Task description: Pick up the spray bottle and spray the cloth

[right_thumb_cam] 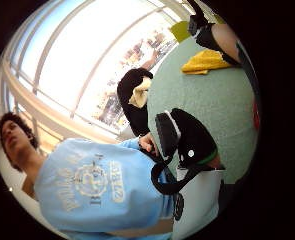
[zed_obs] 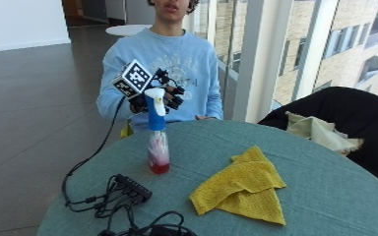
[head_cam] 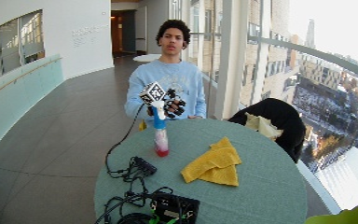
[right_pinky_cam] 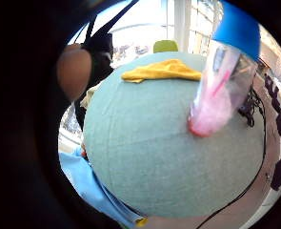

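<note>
Gloved hand (zed_obs: 157,96) raised behind bottle (zed_obs: 157,132), fingers loosely curled, gripping nothing; bottle upright on table (zed_obs: 320,191), yellow cloth (zed_obs: 242,187) flat nearby, apart from it

A round table (zed_obs: 320,187) covered in grey-green cloth is set beside tall windows (head_cam: 272,51), through which daylight and city buildings are seen. A white column (zed_obs: 254,59) is placed between the panes. The floor (head_cam: 49,140) is laid in dark, glossy tiles. A black chair (zed_obs: 353,118) with a beige cloth (zed_obs: 320,132) draped over it is drawn up to the table. A white wall (head_cam: 73,32) is seen along the corridor.
</note>
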